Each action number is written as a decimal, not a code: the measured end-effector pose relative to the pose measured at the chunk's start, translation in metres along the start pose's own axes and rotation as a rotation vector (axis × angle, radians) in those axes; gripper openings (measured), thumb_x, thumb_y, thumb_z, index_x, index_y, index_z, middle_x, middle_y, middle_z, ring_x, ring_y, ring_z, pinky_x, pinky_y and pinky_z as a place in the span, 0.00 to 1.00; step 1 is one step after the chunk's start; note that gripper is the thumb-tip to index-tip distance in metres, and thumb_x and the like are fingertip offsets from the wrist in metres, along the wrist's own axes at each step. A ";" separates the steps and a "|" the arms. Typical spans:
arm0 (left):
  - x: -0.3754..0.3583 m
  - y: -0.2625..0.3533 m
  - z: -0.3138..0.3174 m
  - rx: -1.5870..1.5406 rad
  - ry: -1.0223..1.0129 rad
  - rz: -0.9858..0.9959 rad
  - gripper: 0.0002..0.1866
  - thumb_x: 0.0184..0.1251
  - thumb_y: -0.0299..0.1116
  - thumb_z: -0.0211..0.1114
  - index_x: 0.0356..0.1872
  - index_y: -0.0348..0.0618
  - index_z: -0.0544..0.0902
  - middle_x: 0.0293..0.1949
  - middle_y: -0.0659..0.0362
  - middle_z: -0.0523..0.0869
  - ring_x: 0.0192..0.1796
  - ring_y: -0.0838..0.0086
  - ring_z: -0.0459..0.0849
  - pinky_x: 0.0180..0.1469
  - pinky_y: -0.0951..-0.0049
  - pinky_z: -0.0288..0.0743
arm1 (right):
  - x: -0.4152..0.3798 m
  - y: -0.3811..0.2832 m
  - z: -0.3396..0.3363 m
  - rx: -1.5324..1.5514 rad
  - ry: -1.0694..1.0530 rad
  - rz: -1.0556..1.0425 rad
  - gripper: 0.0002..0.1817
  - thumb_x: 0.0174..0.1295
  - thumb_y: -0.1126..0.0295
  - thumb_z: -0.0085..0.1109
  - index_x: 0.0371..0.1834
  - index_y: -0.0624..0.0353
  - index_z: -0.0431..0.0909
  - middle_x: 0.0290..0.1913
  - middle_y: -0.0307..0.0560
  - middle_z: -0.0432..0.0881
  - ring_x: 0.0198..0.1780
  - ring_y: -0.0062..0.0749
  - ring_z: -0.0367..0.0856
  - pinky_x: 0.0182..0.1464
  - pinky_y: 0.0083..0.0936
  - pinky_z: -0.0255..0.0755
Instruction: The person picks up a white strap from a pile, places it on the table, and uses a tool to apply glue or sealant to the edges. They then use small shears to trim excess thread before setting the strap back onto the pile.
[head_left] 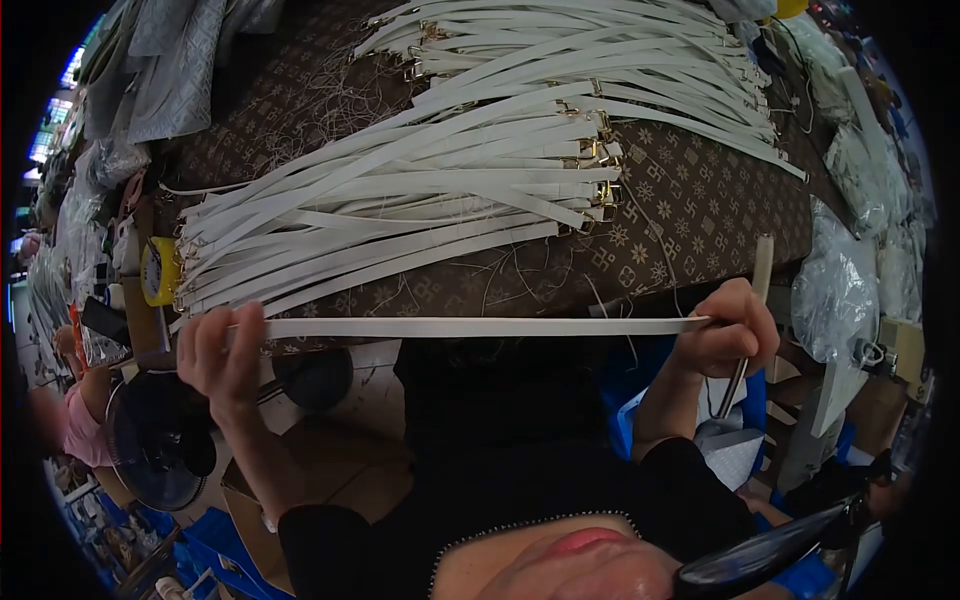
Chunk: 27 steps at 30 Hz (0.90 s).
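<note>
A narrow white strap is stretched straight and level between my two hands, in front of the table's near edge. My left hand is closed on its left end. At its right end my right hand pinches the strap between thumb and fingers. That hand also holds a slim tool with a pale upper part and a thin metallic lower part. Beyond my hands, a pile of white straps with gold-coloured buckles lies on the brown patterned cloth. A second strap pile lies farther back.
Loose threads lie on the cloth. A yellow round object sits at the left table edge. Clear plastic bags hang at the right. Below left are a black fan and a cardboard box. Another person's pink sleeve shows far left.
</note>
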<state>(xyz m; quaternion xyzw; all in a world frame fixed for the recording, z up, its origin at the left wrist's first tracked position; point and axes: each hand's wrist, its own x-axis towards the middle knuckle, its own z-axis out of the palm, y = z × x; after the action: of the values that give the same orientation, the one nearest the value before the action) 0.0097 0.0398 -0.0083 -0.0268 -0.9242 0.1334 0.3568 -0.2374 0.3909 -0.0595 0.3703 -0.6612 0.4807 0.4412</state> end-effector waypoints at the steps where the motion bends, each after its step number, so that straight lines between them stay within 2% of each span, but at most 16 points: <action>1: -0.012 -0.009 -0.005 0.127 -0.048 -0.038 0.19 0.52 0.26 0.65 0.46 0.60 0.83 0.34 0.65 0.77 0.30 0.71 0.76 0.33 0.71 0.70 | -0.002 -0.002 0.003 0.031 -0.069 0.008 0.24 0.74 0.50 0.34 0.44 0.64 0.67 0.13 0.39 0.69 0.13 0.20 0.63 0.15 0.16 0.58; 2: -0.024 -0.015 -0.006 0.122 -0.055 -0.036 0.19 0.52 0.26 0.65 0.46 0.60 0.83 0.34 0.65 0.77 0.30 0.71 0.76 0.33 0.71 0.70 | -0.006 -0.004 0.004 0.097 -0.151 0.047 0.24 0.72 0.49 0.38 0.41 0.62 0.69 0.15 0.39 0.71 0.14 0.23 0.67 0.17 0.17 0.61; 4: -0.045 -0.020 0.003 0.188 -0.246 -0.036 0.20 0.54 0.25 0.63 0.48 0.60 0.82 0.39 0.64 0.77 0.38 0.70 0.77 0.46 0.65 0.69 | -0.016 -0.003 0.015 0.171 -0.292 0.039 0.18 0.71 0.52 0.44 0.43 0.56 0.72 0.16 0.39 0.72 0.15 0.26 0.70 0.19 0.20 0.62; 5: -0.052 -0.018 0.012 0.179 -0.250 -0.033 0.20 0.54 0.25 0.63 0.48 0.60 0.82 0.39 0.64 0.77 0.38 0.70 0.77 0.46 0.65 0.69 | -0.028 -0.001 0.023 0.221 -0.266 0.094 0.16 0.70 0.55 0.48 0.43 0.56 0.75 0.16 0.38 0.72 0.15 0.28 0.71 0.20 0.22 0.63; 7: -0.061 -0.016 0.032 0.145 -0.533 -0.148 0.21 0.55 0.23 0.60 0.50 0.60 0.81 0.46 0.63 0.76 0.47 0.68 0.75 0.55 0.64 0.63 | -0.036 0.004 0.031 0.161 -0.299 0.087 0.14 0.69 0.56 0.49 0.42 0.56 0.75 0.16 0.38 0.72 0.15 0.28 0.71 0.20 0.22 0.63; 8: -0.051 -0.009 0.039 0.153 -0.557 -0.145 0.21 0.55 0.25 0.61 0.51 0.57 0.81 0.51 0.61 0.75 0.52 0.66 0.74 0.58 0.65 0.61 | -0.037 0.007 0.034 0.106 -0.323 0.075 0.13 0.69 0.58 0.51 0.41 0.57 0.76 0.16 0.38 0.72 0.15 0.28 0.71 0.20 0.22 0.62; 12: -0.007 0.032 0.044 -0.083 -0.462 -0.305 0.20 0.52 0.27 0.65 0.50 0.53 0.81 0.50 0.60 0.77 0.54 0.65 0.73 0.59 0.65 0.61 | -0.037 0.022 0.029 0.057 -0.390 0.075 0.12 0.67 0.61 0.55 0.41 0.58 0.79 0.17 0.37 0.73 0.16 0.27 0.70 0.21 0.22 0.61; 14: 0.014 0.067 0.054 -0.479 -0.342 -0.274 0.21 0.49 0.31 0.70 0.48 0.50 0.82 0.46 0.61 0.79 0.51 0.67 0.75 0.55 0.65 0.63 | -0.039 0.026 0.030 0.036 -0.403 0.077 0.11 0.66 0.61 0.56 0.41 0.57 0.79 0.17 0.38 0.73 0.16 0.27 0.71 0.21 0.22 0.61; 16: 0.040 0.109 0.077 -0.602 -0.315 -0.199 0.18 0.48 0.32 0.72 0.43 0.51 0.84 0.40 0.64 0.80 0.45 0.70 0.76 0.48 0.67 0.64 | -0.040 0.028 0.033 0.029 -0.418 0.076 0.11 0.66 0.61 0.56 0.40 0.57 0.80 0.18 0.38 0.74 0.17 0.27 0.72 0.22 0.22 0.62; 18: 0.053 0.139 0.105 -0.761 -0.257 -0.241 0.13 0.48 0.33 0.72 0.38 0.51 0.84 0.37 0.66 0.79 0.39 0.72 0.76 0.43 0.69 0.63 | -0.040 0.029 0.033 -0.009 -0.416 0.134 0.14 0.68 0.58 0.52 0.41 0.58 0.78 0.20 0.40 0.78 0.20 0.28 0.76 0.26 0.22 0.68; 19: 0.052 0.142 0.113 -0.767 -0.260 -0.248 0.13 0.48 0.33 0.72 0.38 0.51 0.84 0.37 0.66 0.79 0.39 0.72 0.76 0.43 0.69 0.63 | -0.038 0.029 0.031 -0.010 -0.426 0.136 0.14 0.68 0.58 0.52 0.41 0.58 0.78 0.20 0.40 0.78 0.20 0.28 0.76 0.26 0.22 0.68; 21: 0.052 0.147 0.123 -0.774 -0.300 -0.252 0.09 0.49 0.31 0.71 0.33 0.51 0.84 0.35 0.66 0.78 0.38 0.72 0.75 0.43 0.70 0.63 | -0.037 0.023 0.023 0.076 -0.277 0.204 0.20 0.71 0.52 0.45 0.44 0.59 0.75 0.25 0.43 0.82 0.26 0.32 0.81 0.36 0.27 0.75; 22: 0.051 0.145 0.122 -0.776 -0.316 -0.250 0.09 0.49 0.31 0.71 0.33 0.51 0.84 0.35 0.66 0.78 0.38 0.72 0.75 0.43 0.70 0.63 | -0.038 0.015 0.014 0.175 -0.283 0.342 0.27 0.71 0.45 0.37 0.47 0.60 0.72 0.28 0.47 0.84 0.30 0.38 0.83 0.45 0.35 0.77; 23: 0.048 0.141 0.118 -0.760 -0.351 -0.249 0.08 0.49 0.30 0.71 0.33 0.50 0.83 0.36 0.66 0.78 0.39 0.72 0.75 0.43 0.70 0.63 | -0.040 0.011 0.013 0.172 -0.283 0.364 0.27 0.71 0.45 0.37 0.47 0.60 0.72 0.28 0.47 0.84 0.30 0.38 0.83 0.45 0.35 0.77; 25: 0.051 0.135 0.112 -0.740 -0.391 -0.239 0.08 0.49 0.29 0.70 0.32 0.50 0.83 0.36 0.66 0.78 0.39 0.72 0.75 0.44 0.70 0.63 | -0.041 0.005 0.019 0.650 -0.338 0.533 0.29 0.69 0.42 0.36 0.48 0.59 0.71 0.28 0.49 0.84 0.31 0.41 0.84 0.48 0.40 0.76; 27: 0.056 0.132 0.109 -0.753 -0.389 -0.277 0.08 0.50 0.28 0.69 0.33 0.50 0.83 0.36 0.67 0.78 0.39 0.73 0.75 0.45 0.71 0.63 | -0.043 0.002 0.024 0.627 -0.420 0.556 0.30 0.68 0.41 0.35 0.48 0.59 0.71 0.28 0.51 0.84 0.31 0.42 0.84 0.47 0.42 0.77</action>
<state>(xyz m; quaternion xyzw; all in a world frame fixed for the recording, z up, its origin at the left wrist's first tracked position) -0.1103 0.1506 -0.0844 -0.0050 -0.9531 -0.2590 0.1563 -0.2304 0.3709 -0.1043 0.3841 -0.6330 0.6718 0.0190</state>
